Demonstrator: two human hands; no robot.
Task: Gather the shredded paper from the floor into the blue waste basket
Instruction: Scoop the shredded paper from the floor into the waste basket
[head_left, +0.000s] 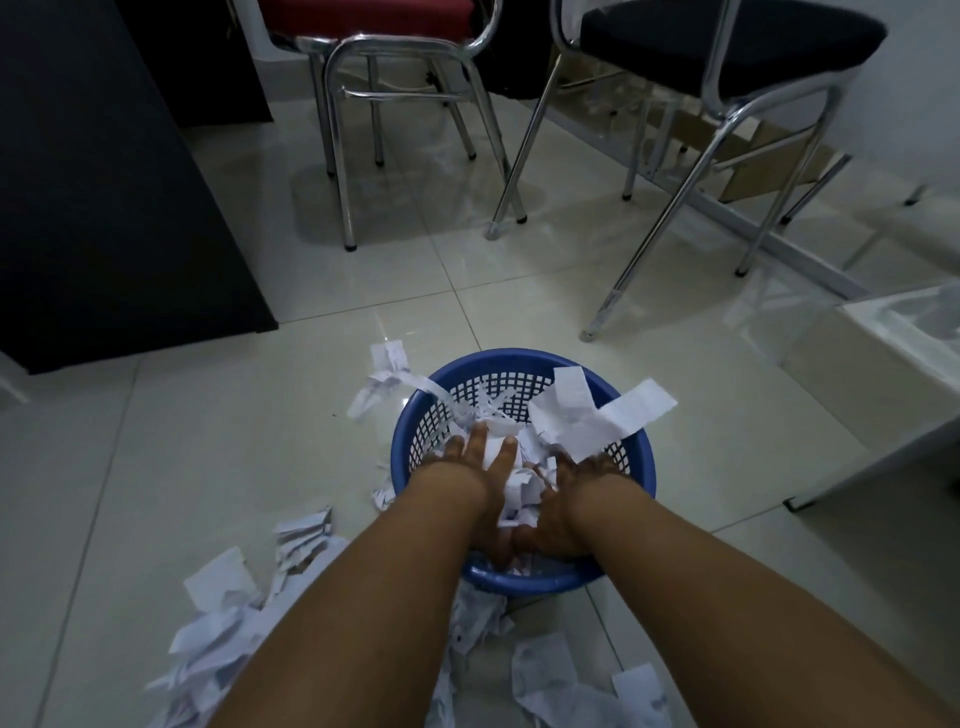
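Inside the blue waste basket, the left hand lay flat with straight fingers, seemingly pressing shredded paper down to make room. Whether the right hand gripped any was unclear. More littered the floor at seven o'clock.

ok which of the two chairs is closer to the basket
The black-seated chair on the right: its leg lands just beyond the blue basket; the red-seated chair stands farther back.

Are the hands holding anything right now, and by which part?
A wad of paper, pressed by its sides between left hand and right hand inside the basket. Left fingers straight; right's unclear.
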